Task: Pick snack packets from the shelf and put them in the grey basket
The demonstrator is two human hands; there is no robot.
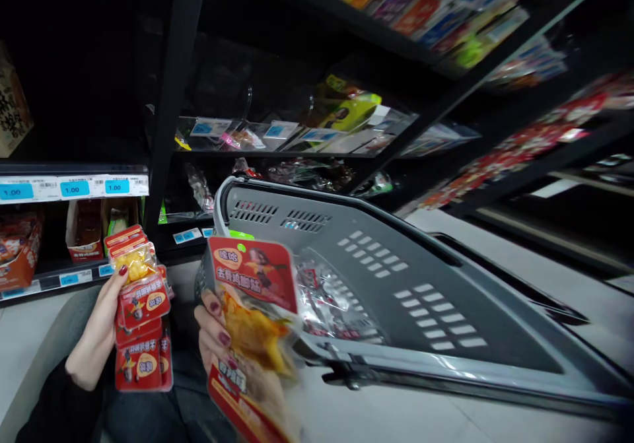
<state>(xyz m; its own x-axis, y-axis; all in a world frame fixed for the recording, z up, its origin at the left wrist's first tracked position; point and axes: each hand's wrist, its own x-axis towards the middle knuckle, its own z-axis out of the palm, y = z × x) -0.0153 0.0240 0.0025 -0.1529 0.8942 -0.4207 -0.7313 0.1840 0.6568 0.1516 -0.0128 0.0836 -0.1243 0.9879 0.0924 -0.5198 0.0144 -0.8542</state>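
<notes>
Several small red snack packets (143, 301) with clear windows showing yellow food are fanned out in my left hand (102, 327), whose thumb presses on them. My right hand (214, 337) grips more red snack packets (255, 274), held up by the near end of a grey shopping basket (376, 225); their lower part is blurred. The fingers wrap round the edge of these packets. Inside the basket lie several clear and silvery packets (334, 301). It stands to the right of both hands.
Black shelves with price tags (74, 189) rise in front. Low on the left are an orange-red carton of snacks (20, 248) and an open box (85, 228). A yellow-green bag (349, 109) sits on a middle shelf. Pale floor tiles (396, 410) show below the basket.
</notes>
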